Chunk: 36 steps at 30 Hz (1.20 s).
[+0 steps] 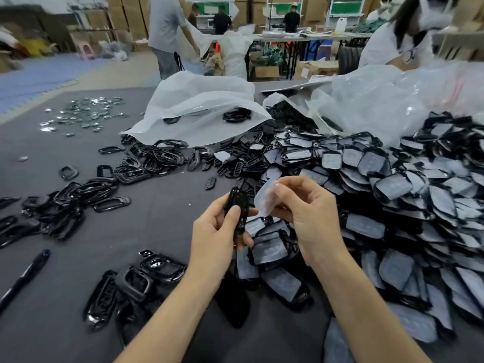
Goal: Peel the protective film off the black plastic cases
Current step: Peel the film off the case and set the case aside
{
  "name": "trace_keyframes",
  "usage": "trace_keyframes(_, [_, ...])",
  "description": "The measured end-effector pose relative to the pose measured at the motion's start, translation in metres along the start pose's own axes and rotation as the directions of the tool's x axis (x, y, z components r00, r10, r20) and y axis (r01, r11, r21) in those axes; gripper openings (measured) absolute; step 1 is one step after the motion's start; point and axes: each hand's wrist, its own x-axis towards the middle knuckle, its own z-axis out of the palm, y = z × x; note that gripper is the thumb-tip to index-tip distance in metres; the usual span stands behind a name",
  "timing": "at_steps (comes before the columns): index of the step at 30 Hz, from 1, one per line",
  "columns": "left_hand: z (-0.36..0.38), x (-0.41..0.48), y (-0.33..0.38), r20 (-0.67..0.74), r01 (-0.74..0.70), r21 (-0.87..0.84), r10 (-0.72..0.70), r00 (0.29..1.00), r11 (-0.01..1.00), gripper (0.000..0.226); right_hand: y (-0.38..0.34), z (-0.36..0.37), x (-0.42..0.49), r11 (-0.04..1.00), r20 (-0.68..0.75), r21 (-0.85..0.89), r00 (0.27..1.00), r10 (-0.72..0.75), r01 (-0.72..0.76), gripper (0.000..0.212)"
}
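Black case [237, 210] is held edge-on over the worktop [162, 205], left hand [214, 231] fingers wrapped round it. Right hand [311, 213] fingers pinch the film [265, 197] just beside it. A big pile of filmed cases [392, 192] crowds the right; bare cases [73, 205] and a pen [26, 276] lie left.

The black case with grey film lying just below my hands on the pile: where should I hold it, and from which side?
Probably by its black rim, fingers pinching across two opposite edges, coming from above. The black plastic case covered with grey film lies film side up on top of the pile, so its rim is reachable and the film stays untouched.
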Motion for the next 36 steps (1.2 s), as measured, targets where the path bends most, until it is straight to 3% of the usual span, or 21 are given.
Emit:
trace_keyframes(7, [0.003, -0.0012, -0.0024, 0.029, -0.014, 0.018, 0.013, 0.999, 1.0, 0.024, 0.0038, 0.0, 0.0029, 1.0, -0.017, -0.018, 1.0, 0.023, -0.024, 0.014])
trace_keyframes(12, [0.0014, -0.001, -0.0011, 0.036, -0.025, 0.018, 0.025, 0.999, 1.0, 0.025, 0.0045, -0.0003, 0.0042, 0.998, -0.01, 0.024, 0.999, 0.053, -0.052, 0.031])
trace_keyframes(19, [0.0007, 0.0, 0.0004, 0.041, -0.026, 0.006, 0.026, 0.999, 1.0, 0.025, 0.0047, 0.0009, 0.0032, 0.988, 0.06, 0.105, 0.992, 0.108, -0.114, 0.013])
trace_keyframes(23, [0.001, -0.0005, 0.0011, 0.057, -0.037, -0.019, 0.038, 0.998, 0.999, 0.024, 0.0056, 0.0009, 0.0023, 0.991, 0.072, 0.053, 0.99, 0.121, -0.125, 0.011])
trace_keyframes(33, [-0.0004, 0.0007, -0.0007, 0.044, -0.054, -0.032, 0.055, 0.997, 0.998, 0.025, 0.0049, 0.0008, 0.0008, 0.989, 0.069, 0.081, 0.99, 0.122, -0.127, 0.013])
trace_keyframes(36, [-0.0005, 0.001, -0.0011, 0.04, -0.055, -0.034, 0.056, 0.998, 0.998, 0.024, 0.0038, 0.0012, 0.0007, 0.987, 0.08, 0.093, 0.989, 0.124, -0.131, 0.023])
